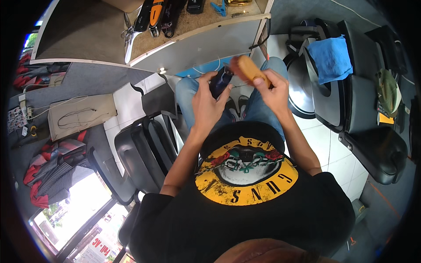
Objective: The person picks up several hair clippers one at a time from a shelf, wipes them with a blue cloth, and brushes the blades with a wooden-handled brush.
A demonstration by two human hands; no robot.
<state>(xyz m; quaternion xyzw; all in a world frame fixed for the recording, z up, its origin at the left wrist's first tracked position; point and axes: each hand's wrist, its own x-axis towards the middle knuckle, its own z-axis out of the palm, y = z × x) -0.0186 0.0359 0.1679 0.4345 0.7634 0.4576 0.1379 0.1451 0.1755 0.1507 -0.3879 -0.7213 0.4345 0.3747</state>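
Above my lap, my left hand (210, 100) grips a dark blue hair clipper (220, 81) with its metal blade end pointing up and away from me. My right hand (274, 90) holds a wooden-handled brush (249, 69) by its tan back. The reddish-brown bristles of the brush are blurred and lie right beside the clipper's blade; whether they touch it, I cannot tell. Both hands are over my jeans-clad knees, just short of the grey front of a counter.
On the counter (144, 49) lie scissors (127, 33), an orange-and-black clipper (156, 16), black clippers and a blue clip (219, 8). A black barber chair (345, 95) with a blue cloth (330, 59) stands at right. Another black chair (141, 148) is at left.
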